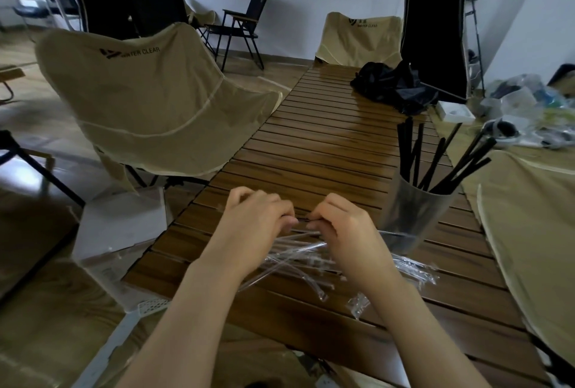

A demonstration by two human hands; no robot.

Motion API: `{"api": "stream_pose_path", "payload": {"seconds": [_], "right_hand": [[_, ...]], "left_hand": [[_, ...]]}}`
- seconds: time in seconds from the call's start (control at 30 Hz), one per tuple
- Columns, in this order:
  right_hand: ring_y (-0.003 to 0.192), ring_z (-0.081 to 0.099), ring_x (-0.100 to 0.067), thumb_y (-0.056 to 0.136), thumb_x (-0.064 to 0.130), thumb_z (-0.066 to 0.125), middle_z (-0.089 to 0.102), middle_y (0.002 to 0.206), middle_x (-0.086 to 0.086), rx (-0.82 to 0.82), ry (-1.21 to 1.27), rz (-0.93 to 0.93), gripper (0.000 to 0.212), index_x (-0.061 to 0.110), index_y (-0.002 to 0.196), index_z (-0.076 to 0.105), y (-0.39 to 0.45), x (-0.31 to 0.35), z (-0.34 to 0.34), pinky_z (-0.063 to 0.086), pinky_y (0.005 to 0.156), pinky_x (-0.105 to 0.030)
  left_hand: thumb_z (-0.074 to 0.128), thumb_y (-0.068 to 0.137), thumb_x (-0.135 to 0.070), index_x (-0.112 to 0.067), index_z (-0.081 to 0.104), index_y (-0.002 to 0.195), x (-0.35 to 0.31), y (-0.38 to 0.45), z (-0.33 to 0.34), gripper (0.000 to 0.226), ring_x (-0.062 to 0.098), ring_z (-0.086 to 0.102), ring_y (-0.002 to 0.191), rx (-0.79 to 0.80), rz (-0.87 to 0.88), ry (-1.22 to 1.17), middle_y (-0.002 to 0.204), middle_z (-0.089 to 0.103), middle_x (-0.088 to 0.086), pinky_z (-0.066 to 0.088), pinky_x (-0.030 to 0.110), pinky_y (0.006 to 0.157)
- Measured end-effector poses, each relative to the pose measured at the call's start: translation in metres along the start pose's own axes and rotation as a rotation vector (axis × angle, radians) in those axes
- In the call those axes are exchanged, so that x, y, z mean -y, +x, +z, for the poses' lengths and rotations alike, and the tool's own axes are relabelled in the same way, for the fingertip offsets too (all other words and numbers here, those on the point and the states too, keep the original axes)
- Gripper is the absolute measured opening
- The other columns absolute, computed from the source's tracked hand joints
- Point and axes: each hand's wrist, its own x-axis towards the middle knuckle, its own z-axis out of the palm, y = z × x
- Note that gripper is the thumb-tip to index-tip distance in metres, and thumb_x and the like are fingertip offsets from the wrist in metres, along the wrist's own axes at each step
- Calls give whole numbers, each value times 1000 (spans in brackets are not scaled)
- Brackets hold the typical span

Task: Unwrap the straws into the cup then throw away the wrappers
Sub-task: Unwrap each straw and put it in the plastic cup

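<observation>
I see both hands close together over the near middle of the slatted wooden surface point(326, 138). My left hand point(258, 216) has its fingers curled in, thumb and fingertips pressed together on the left end of a thin clear wrapper. My right hand point(345, 229) mirrors it, its grip pinching the same wrapped straw point(392, 234) from the other side; a dark thin length runs out to the right of that hand toward the base of the cup. The two pinches nearly touch, though motion blur keeps me from telling how much of the wrapper is torn.

Under and just near of the hands lies a loose heap of clear plastic wrappers point(298, 260), crossing each other and spreading to the right past my right wrist. One small crumpled clear piece point(357, 303) sits apart, nearer to me.

The translucent cup point(413, 216) stands upright just right of my right hand, and black straws point(435, 154) fan out of its top, some leaning left, more leaning right.

At the far end of the surface is a crumpled black bag point(395, 88). A beige folding chair point(149, 101) stands to the left, another beige chair point(361, 39) at the far end. A pale cardboard box point(124, 219) sits on the floor at the left, beside the surface's edge.
</observation>
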Motion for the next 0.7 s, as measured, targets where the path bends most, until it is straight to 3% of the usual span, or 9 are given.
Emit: {"api": "stream_pose_path", "payload": {"seconds": [0.13, 0.27, 0.4, 0.5, 0.57, 0.7], "right_hand": [[75, 54, -5, 87, 18, 64, 55, 89, 9, 7, 72, 75, 3, 16, 88, 67, 1, 2, -6, 52, 65, -26], [75, 54, -1, 87, 10, 65, 56, 85, 10, -20, 99, 116, 7, 16, 86, 68, -2, 2, -7, 48, 67, -18], [78, 56, -1, 90, 6, 59, 58, 86, 10, -32, 105, 139, 14, 15, 90, 69, -4, 2, -11, 49, 69, -13], [79, 55, -1, 90, 5, 59, 56, 87, 11, -25, 56, 180, 15, 18, 89, 65, -7, 1, -13, 48, 70, -14], [77, 54, -2, 87, 3, 61, 55, 85, 11, -41, 32, 181, 16, 19, 86, 63, -10, -1, -12, 48, 68, -16], [73, 52, -2, 83, -1, 63, 53, 81, 12, -71, 33, 209, 23, 21, 80, 59, -13, -4, -13, 47, 64, -17]], "left_hand": [[40, 101, -39, -33, 59, 81, 3, 0, 0, 28, 2, 58, 75, 42, -20, -156, 75, 62, -11, 44, 29, 89], [53, 96, -38, -38, 62, 109, -3, 2, 7, 16, -4, 61, 90, 9, 43, -205, 98, 68, -18, 49, 27, 92], [61, 92, -38, -36, 62, 96, -12, 8, 14, 4, -5, 61, 78, -104, 31, -231, 84, 65, -19, 55, 23, 74], [64, 91, -36, -36, 61, 87, -18, 10, 16, 4, -5, 59, 68, -144, 31, -260, 76, 64, -19, 51, 16, 67], [63, 91, -36, -36, 63, 87, -23, 11, 17, 4, -5, 59, 68, -161, 45, -259, 76, 65, -18, 47, 12, 66], [61, 91, -39, -36, 64, 87, -31, 14, 21, 6, 0, 57, 72, -230, 74, -197, 74, 64, -19, 46, 22, 78]]}}
